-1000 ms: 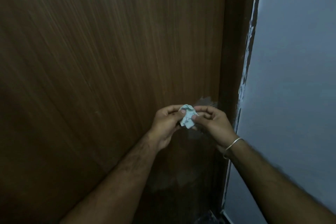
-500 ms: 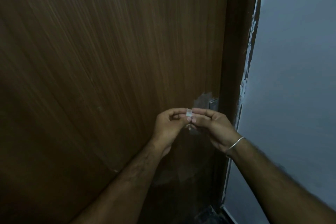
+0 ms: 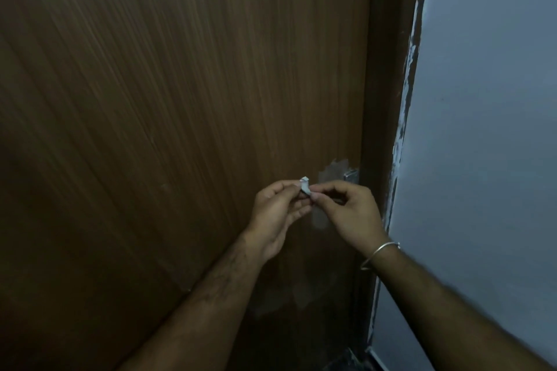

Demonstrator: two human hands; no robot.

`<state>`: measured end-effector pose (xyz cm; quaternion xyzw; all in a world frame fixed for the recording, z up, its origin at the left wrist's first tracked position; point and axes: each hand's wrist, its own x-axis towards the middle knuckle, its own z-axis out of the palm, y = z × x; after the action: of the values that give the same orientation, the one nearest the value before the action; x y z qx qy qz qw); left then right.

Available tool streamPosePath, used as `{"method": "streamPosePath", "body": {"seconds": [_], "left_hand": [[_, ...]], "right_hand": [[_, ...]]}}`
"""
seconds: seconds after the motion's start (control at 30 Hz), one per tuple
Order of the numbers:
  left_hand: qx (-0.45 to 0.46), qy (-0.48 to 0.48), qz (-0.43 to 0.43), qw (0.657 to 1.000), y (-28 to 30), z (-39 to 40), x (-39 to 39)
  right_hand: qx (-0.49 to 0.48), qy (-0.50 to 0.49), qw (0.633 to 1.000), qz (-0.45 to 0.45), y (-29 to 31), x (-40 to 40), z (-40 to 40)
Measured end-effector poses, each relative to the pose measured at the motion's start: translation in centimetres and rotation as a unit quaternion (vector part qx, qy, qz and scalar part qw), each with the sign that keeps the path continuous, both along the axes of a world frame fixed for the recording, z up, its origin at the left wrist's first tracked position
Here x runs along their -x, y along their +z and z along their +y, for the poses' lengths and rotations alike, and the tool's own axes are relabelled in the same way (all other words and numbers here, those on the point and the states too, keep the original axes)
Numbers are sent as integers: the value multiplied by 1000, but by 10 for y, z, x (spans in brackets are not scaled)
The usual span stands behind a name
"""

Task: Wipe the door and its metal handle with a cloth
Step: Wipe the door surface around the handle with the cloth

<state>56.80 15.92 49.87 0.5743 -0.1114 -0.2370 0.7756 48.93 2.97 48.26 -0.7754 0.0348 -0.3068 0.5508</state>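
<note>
A brown wood-grain door (image 3: pixel 180 99) fills most of the view. Near its right edge a small metal plate of the handle (image 3: pixel 351 175) shows beside a pale scuffed patch; the rest of the handle is hidden behind my hands. My left hand (image 3: pixel 277 214) and my right hand (image 3: pixel 349 214) meet in front of the door, both pinching a small white cloth (image 3: pixel 305 185) between fingertips. Only a little of the folded cloth sticks out above the fingers. A metal bangle circles my right wrist.
The dark door frame (image 3: pixel 388 99) runs down the right of the door. A grey-blue wall (image 3: pixel 488 129) with a chipped paint edge stands to the right. A bit of dark floor shows at the bottom.
The cloth was a loose crumpled wad a second ago; now it is folded small between my fingertips. Both hands stayed in nearly the same spot before the door.
</note>
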Motion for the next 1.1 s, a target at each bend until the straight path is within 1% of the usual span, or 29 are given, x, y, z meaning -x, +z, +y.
{"method": "streamPosePath", "body": {"seconds": [0.07, 0.17, 0.27, 0.37, 0.43, 0.63, 0.77, 0.83, 0.9, 1.0, 1.1], "left_hand": [[-3, -6, -17, 1000, 3, 1, 1], [-14, 10, -64, 998, 8, -1, 5], [-30, 31, -94, 995, 14, -1, 7], [-21, 23, -98, 995, 18, 0, 11], [3, 20, -88, 996, 20, 0, 13], [59, 71, -27, 995, 27, 0, 12], [109, 42, 27, 993, 29, 2, 13], [118, 29, 39, 992, 31, 1, 14], [109, 30, 29, 993, 32, -1, 15], [91, 30, 6, 995, 34, -1, 15], [72, 24, -16, 997, 34, -1, 17]], "right_hand": [[-128, 34, 991, 11, 6, 2, -1], [-282, 93, 955, 24, 14, 6, 0], [-388, 135, 911, 31, 23, 8, 3], [-451, 164, 877, 36, 28, 9, 2], [-470, 158, 868, 33, 29, 10, -1], [-521, 138, 842, 12, 34, 12, -11], [-549, 141, 824, 15, 32, 14, -18], [-533, 150, 832, 17, 30, 15, -18], [-497, 168, 851, 17, 28, 17, -17], [-442, 190, 875, 54, 28, 19, -14], [-424, 144, 890, 87, 31, 19, -14]]}}
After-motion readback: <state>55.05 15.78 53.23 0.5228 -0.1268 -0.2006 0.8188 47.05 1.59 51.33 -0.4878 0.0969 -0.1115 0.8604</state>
